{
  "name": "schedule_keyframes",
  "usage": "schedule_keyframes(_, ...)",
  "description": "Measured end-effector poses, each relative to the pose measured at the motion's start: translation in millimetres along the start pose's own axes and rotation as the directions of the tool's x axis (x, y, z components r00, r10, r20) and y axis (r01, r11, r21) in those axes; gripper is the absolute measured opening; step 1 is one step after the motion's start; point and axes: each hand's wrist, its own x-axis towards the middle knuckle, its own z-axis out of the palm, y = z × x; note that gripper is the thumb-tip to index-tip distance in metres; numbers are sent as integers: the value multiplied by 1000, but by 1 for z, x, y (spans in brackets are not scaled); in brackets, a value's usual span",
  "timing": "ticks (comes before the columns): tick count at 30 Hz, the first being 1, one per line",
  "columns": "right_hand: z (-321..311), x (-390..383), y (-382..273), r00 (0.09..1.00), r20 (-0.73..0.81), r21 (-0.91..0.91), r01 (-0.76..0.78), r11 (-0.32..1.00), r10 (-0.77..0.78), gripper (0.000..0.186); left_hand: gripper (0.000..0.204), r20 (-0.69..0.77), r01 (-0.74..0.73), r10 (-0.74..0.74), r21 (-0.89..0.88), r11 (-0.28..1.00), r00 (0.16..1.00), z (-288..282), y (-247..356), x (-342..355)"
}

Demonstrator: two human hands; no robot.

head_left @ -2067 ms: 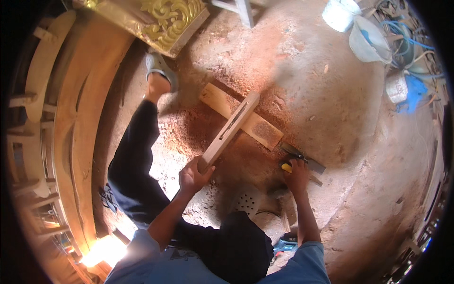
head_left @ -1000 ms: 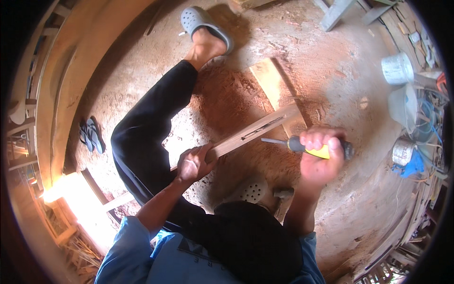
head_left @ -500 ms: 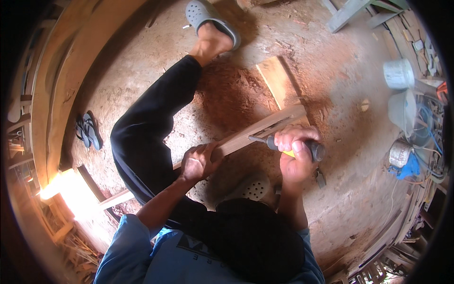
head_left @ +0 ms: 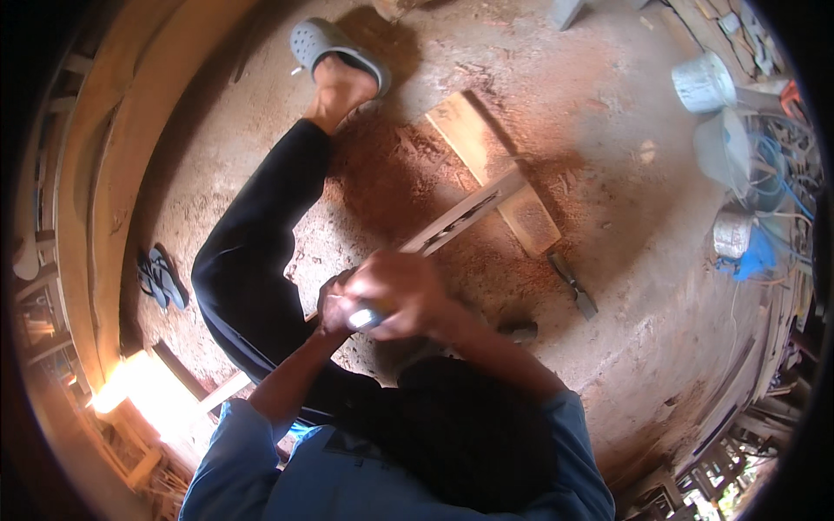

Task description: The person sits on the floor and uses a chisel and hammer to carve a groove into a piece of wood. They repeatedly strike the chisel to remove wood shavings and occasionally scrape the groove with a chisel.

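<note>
A long wooden bar [head_left: 473,211] with dark slots cut in its face slants up and away from my lap. My left hand [head_left: 333,304] is closed around its near part, its fingers mostly covered by my other hand. Crossed over it is my right hand [head_left: 407,291], blurred by motion and wrapped round a chisel [head_left: 365,318]. Only the bright butt end of that chisel's handle shows; its blade is hidden. Beyond, the bar's far end rests on a flat pale board [head_left: 469,139] lying on the floor. A second tool, chisel-like with a flat blade [head_left: 584,302], lies beside the board's near end.
Reddish shavings [head_left: 382,174] are strewn over the concrete floor. My leg, in black trousers and a grey clog [head_left: 321,43], stretches out at left. Black flip-flops [head_left: 161,278] and large timbers [head_left: 113,174] are further left. Buckets [head_left: 704,82], hoses and a blue cloth [head_left: 743,260] line the right side.
My right hand has swung left with the chisel, from beside the bar's far end to over my left hand. The bar's slotted face and the floor tool now show more fully.
</note>
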Motion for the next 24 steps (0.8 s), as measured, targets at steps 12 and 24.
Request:
schedule_keyframes(12,-75,26,1,936,-331,93,-92,991,118,12,49,11,85,-110,567,819,994,-3,38,19)
schedule_keyframes(24,-225,11,-103,581,-807,38,234,971,-108,38,56,59,149,-215,546,824,975,-7,49,29)
